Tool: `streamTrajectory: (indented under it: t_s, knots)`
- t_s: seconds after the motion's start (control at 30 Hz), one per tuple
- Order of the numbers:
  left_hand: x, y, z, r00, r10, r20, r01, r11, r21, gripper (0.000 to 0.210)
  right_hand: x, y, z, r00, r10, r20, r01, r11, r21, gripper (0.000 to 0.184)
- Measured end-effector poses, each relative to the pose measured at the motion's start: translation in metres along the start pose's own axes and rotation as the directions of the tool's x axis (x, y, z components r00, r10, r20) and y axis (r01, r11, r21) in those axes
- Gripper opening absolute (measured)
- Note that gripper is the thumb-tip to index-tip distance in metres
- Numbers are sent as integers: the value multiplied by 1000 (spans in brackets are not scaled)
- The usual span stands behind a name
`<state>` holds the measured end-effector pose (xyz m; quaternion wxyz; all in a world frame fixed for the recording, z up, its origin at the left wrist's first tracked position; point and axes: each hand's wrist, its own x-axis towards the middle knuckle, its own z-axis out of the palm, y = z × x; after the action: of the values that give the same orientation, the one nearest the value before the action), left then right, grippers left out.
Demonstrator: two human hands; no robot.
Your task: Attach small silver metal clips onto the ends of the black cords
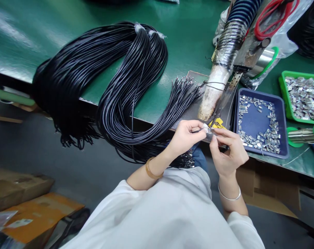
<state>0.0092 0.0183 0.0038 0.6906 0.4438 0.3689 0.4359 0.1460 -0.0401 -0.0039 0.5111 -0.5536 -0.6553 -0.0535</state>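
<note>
My left hand [186,136] pinches the end of a black cable between thumb and forefinger, a white wrap on one fingertip. Facing it, my right hand [229,148] has its fingers closed on a tiny shiny metal connector that meets the cable end. Detail at the join is too small to make out. Just above my fingers, a clamped metal tool like a soldering iron [231,84] points down beside a taped hose nozzle [210,91]. Left of my hands lies a long bundle of black cables [136,100], its stripped ends fanned over a dark board [195,75].
To the right, a blue tray [283,138] holds many small metal connectors, and a green basket [283,93] holds more. Wire spools [302,135] stand nearby. Red cable [259,31] loops above the tool. Cardboard boxes [40,214] sit on the floor at left.
</note>
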Motion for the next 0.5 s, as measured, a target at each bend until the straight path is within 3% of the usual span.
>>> streamTrajectory:
  t_s: [0.17, 0.37, 0.5]
  knots:
    - [-1, 4, 0, 999, -52, 16, 52, 997, -48, 20, 1, -2, 0, 1000, 12, -17, -11, 1000, 19, 19]
    - [-2, 5, -1, 998, -59, 12, 59, 998, -20, 31, 8, -6, -1, 977, 197, 78, -207, 969, 133, 10]
    - [-2, 6, 1, 1000, -25, -11, 25, 1000, 10, 33, 15, -9, -3, 967, 230, 112, -244, 961, 130, 7]
